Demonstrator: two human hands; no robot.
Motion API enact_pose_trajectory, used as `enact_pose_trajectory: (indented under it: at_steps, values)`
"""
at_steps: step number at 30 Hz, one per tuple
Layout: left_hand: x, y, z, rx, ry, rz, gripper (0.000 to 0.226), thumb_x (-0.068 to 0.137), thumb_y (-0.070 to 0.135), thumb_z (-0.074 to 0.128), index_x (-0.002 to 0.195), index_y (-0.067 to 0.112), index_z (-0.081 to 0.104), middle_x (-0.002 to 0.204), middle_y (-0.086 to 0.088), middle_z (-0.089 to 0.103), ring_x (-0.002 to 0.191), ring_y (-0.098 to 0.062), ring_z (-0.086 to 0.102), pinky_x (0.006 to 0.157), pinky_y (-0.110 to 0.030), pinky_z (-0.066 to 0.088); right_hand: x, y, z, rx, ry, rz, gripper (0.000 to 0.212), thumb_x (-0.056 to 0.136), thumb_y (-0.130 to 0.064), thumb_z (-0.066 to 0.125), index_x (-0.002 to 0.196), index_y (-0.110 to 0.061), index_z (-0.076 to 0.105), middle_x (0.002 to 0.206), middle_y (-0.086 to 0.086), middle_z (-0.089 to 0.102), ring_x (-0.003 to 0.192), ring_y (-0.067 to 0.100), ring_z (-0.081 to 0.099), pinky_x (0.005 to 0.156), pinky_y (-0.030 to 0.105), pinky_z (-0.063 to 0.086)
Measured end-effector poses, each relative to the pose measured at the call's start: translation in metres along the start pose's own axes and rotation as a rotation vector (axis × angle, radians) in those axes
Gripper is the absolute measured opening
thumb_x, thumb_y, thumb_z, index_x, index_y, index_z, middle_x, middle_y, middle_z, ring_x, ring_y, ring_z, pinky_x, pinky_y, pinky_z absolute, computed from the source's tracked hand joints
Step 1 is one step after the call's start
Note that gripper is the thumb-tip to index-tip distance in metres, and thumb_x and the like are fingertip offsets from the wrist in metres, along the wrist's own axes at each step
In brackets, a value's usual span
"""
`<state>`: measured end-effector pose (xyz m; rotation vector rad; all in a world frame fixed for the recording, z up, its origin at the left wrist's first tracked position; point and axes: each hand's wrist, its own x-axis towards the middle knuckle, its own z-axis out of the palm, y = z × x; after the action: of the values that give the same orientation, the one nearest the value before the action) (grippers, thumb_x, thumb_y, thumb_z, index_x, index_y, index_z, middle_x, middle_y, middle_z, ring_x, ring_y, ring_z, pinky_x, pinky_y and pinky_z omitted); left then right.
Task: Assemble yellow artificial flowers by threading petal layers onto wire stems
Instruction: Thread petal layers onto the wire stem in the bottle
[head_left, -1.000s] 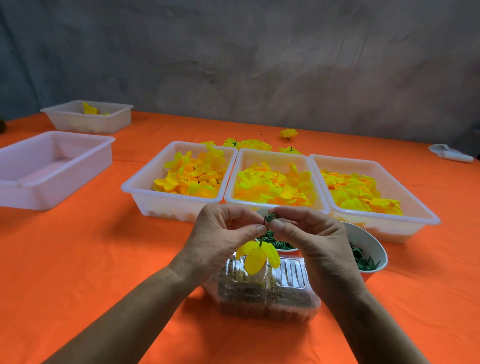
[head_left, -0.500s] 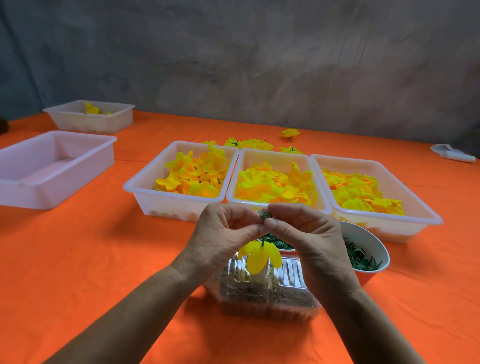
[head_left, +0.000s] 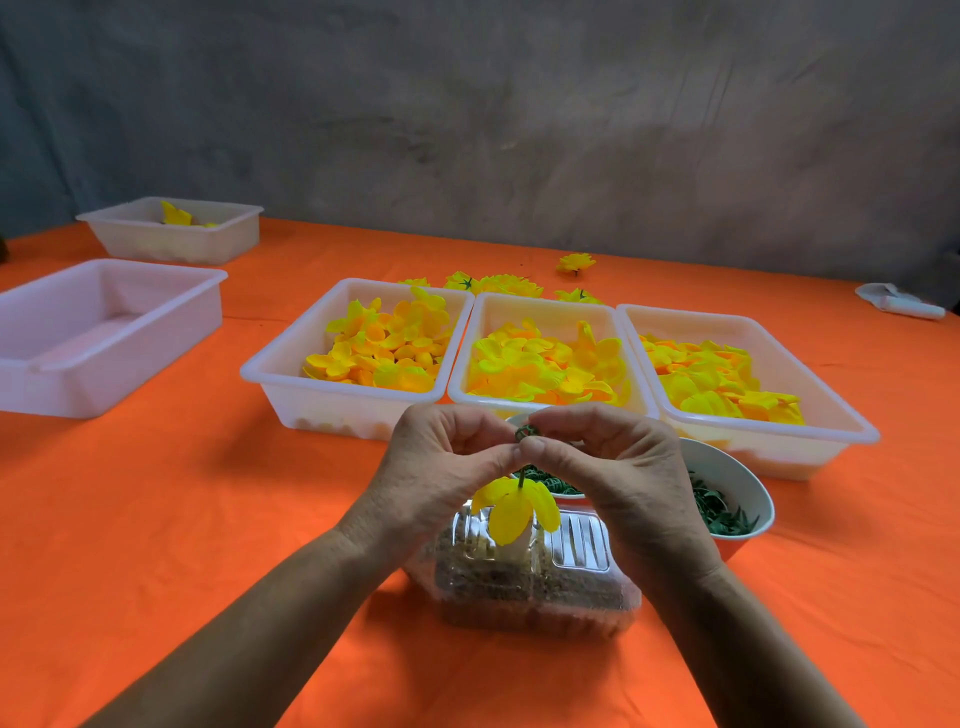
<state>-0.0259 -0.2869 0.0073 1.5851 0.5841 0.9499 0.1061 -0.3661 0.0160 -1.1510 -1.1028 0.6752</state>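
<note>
Near the front edge of the worktop (head_left: 156, 519), over a clear plastic box (head_left: 530, 587), I have both hands raised and meeting at the fingertips. My left hand (head_left: 436, 467) and right hand (head_left: 618, 467) each pinch a small green calyx piece (head_left: 524, 432) at the top of a thin wire stem (head_left: 521, 479). Below them a yellow petal layer (head_left: 514, 506) hangs on that stem with its petals drooping.

I judge the petal layer to be light, soft fabric that creases easily, so I would push it along at its centre hole, not by the lobes. The stem looks thin and bendable; holding it close to the piece being threaded should keep it from buckling. The green piece is tiny and probably slippery, so only a fingertip pinch will do.

Behind my hands three white trays stand side by side, the left tray (head_left: 291, 379), middle tray (head_left: 545, 306) and right tray (head_left: 831, 415), all holding loose yellow petals. Two bowls of green parts sit just in front of them: one bowl (head_left: 748, 483) beside my right hand, the other largely hidden behind my fingers. An empty-looking tray (head_left: 78, 384) and a smaller tray (head_left: 218, 244) sit toward the far left corner. The nearest bowl's rim is what I could knock when reaching right.
</note>
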Motion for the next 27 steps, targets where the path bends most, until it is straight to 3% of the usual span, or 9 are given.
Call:
enact_pose_trajectory:
  at_steps: [7, 12, 20, 24, 27]
  values:
    - [-0.0005, 0.0, 0.0009, -0.01, 0.015, -0.02, 0.025, 0.06, 0.03, 0.075, 0.073, 0.01, 0.072, 0.076, -0.012, 0.073, 0.072, -0.016, 0.069, 0.068, -0.024, 0.055, -0.0004, -0.0067, 0.0019, -0.026, -0.005, 0.026, 0.02, 0.054, -0.026, 0.079, 0.073, -0.022, 0.076, 0.073, 0.009, 0.072, 0.067, 0.019, 0.064, 0.065, 0.041, 0.047]
    - [-0.0013, 0.0014, 0.002, -0.035, 0.016, -0.021, 0.026, 0.053, 0.036, 0.075, 0.068, 0.014, 0.071, 0.071, -0.008, 0.071, 0.07, -0.014, 0.067, 0.067, -0.023, 0.054, 0.0006, -0.0078, 0.002, -0.036, -0.02, 0.022, 0.022, 0.054, -0.021, 0.078, 0.075, -0.018, 0.073, 0.073, 0.01, 0.072, 0.066, 0.016, 0.067, 0.061, 0.027, 0.054]
    - [-0.0033, 0.0012, 0.0018, -0.015, 0.023, -0.036, 0.028, 0.057, 0.03, 0.075, 0.073, 0.007, 0.071, 0.081, -0.018, 0.07, 0.076, -0.021, 0.065, 0.075, -0.034, 0.052, 0.0019, -0.0052, 0.0, -0.074, -0.029, 0.033, 0.021, 0.054, -0.022, 0.079, 0.074, -0.019, 0.074, 0.074, 0.005, 0.073, 0.067, 0.012, 0.067, 0.06, 0.02, 0.053]
    - [-0.0047, 0.0015, 0.0008, 0.009, 0.027, -0.069, 0.005, 0.077, 0.002, 0.071, 0.076, 0.006, 0.071, 0.08, -0.016, 0.07, 0.075, -0.019, 0.063, 0.074, -0.031, 0.05, 0.002, -0.0047, 0.0004, -0.074, -0.02, 0.075, 0.025, 0.051, -0.026, 0.08, 0.075, -0.018, 0.075, 0.075, 0.009, 0.073, 0.069, 0.021, 0.065, 0.064, 0.037, 0.05]
    - [-0.0045, 0.0001, -0.0007, 0.035, 0.071, -0.1, 0.025, 0.083, -0.007, 0.059, 0.071, 0.012, 0.071, 0.074, -0.009, 0.068, 0.07, -0.016, 0.06, 0.07, -0.026, 0.049, 0.0025, -0.0037, 0.0001, -0.077, -0.031, 0.12, 0.019, 0.053, -0.021, 0.081, 0.071, -0.019, 0.075, 0.074, 0.011, 0.073, 0.07, 0.024, 0.065, 0.068, 0.041, 0.05]
